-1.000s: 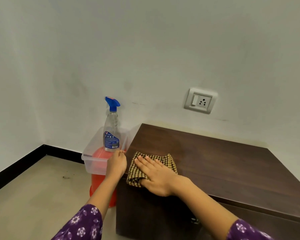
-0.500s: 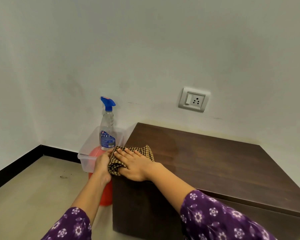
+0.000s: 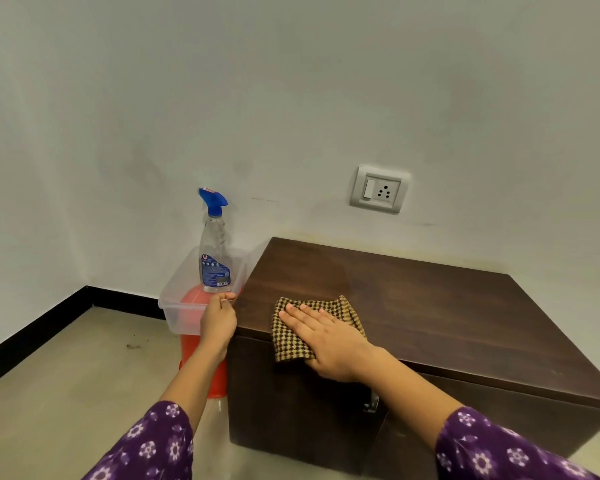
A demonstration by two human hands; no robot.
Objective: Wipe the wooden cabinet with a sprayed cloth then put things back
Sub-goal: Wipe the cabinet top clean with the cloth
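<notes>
Pressing flat w/ right hand (image 3: 329, 344), fingers (image 3: 302, 313) straight, on checked cloth (image 3: 290, 341) at front-left corner of cabinet (image 3: 430, 306) top, one end drooping over front edge, soft, light, limp, prob. damp, so best bunched mid-fold; left hand (image 3: 218, 320) apparently pinching tub (image 3: 182, 318) rim.

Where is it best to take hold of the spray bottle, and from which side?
Grip the slim neck of the spray bottle, just under the blue trigger head, coming from the front. It stands upright in the clear tub, whose sides cover its base; the wall is close behind. The left hand, pinching the tub's rim, is nearest.
</notes>
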